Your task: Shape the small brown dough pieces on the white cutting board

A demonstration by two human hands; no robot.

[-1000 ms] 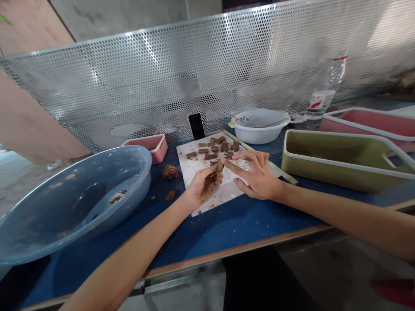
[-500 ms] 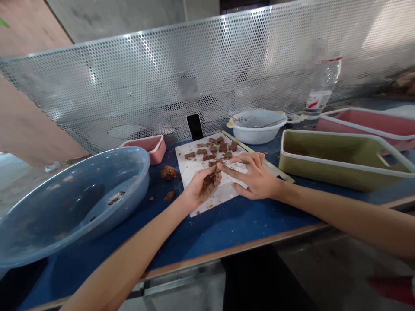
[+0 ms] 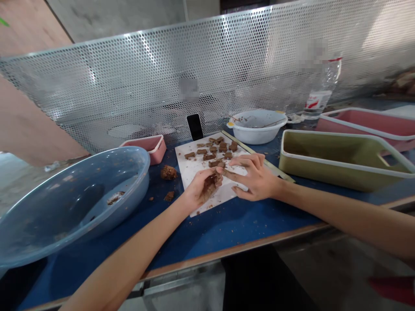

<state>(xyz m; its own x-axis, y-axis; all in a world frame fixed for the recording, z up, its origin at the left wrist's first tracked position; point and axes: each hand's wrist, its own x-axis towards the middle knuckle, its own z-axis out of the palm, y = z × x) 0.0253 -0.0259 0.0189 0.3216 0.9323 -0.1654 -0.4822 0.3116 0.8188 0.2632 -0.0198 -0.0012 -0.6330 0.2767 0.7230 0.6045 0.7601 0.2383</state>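
Note:
Over the white board (image 3: 189, 181), my left hand (image 3: 204, 188) is closed with its fingers curled and smeared brown. A small lump of brown clay-like material (image 3: 221, 165) shows at its thumb and fingertips, mostly hidden. My right hand (image 3: 254, 177) comes in from the right with its fingers spread. Its index fingertip touches the lump beside my left thumb. Just beyond my hands, several short brown molded pieces (image 3: 209, 157) lie on the board among crumbs. A larger brown lump (image 3: 168, 172) and a smaller chunk (image 3: 169, 196) sit on the blue table left of the board.
At left stands a big blue basin (image 3: 129, 190), with a small pink container (image 3: 157, 149) behind it. A phone (image 3: 195, 127) leans at the mesh screen (image 3: 145, 86). Toward the right are a white bowl (image 3: 259, 134), a green bin (image 3: 324, 168), a pink bin (image 3: 363, 119) and a bottle (image 3: 319, 97).
My fingers have shifted slightly around the lump, and the right hand has dropped a little. The piece on the board just beyond my fingertips shows more fully. The containers have not moved.

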